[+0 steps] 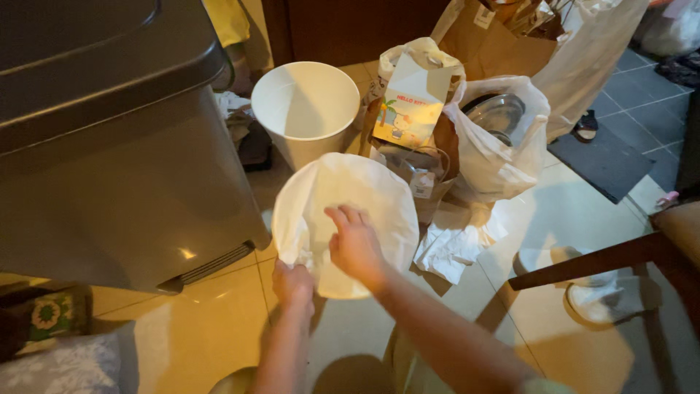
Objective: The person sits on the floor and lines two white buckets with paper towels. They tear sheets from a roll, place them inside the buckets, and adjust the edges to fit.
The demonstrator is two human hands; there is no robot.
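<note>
Tiled floor point(219, 328), hands point(355, 244) on white liner point(364, 190)

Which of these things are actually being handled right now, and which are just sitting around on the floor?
In hand:
- white plastic liner bag, spread wide
- left hand, gripping its bunched edge
- right hand, pressed on its surface
- white waste bin, empty, just behind the bag

Lying about:
- grey pedal bin
- paper gift bag
- metal bowl in a white carrier bag
- crumpled paper
- wooden chair
</note>
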